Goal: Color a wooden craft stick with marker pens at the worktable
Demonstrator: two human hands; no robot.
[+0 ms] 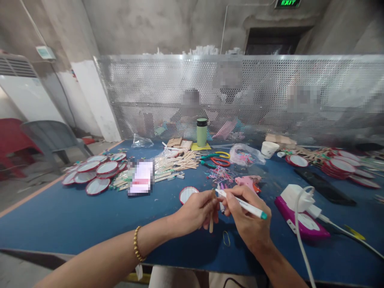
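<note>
Pinched upright in my left hand (196, 212) is a flat wooden craft stick (211, 225). A white marker pen (247, 206) with a teal end is gripped in my right hand (250, 224), its tip close to the top of the stick; whether they touch I cannot tell. Just behind my left hand lies a round white disc with a red rim (188, 194). A pink glue gun (248, 182) rests beyond my right hand. On the blue table (105, 228), a thin loop like a rubber band (226, 239) lies below both hands.
Red-rimmed discs (98, 186) are piled at left, more at right. Wooden sticks (186, 161), scissors (220, 161), a green bottle (202, 134) and a paper cup (269, 149) stand behind. A purple power strip (303, 224) with cables sits at right. A perforated metal screen (162, 80) closes the back.
</note>
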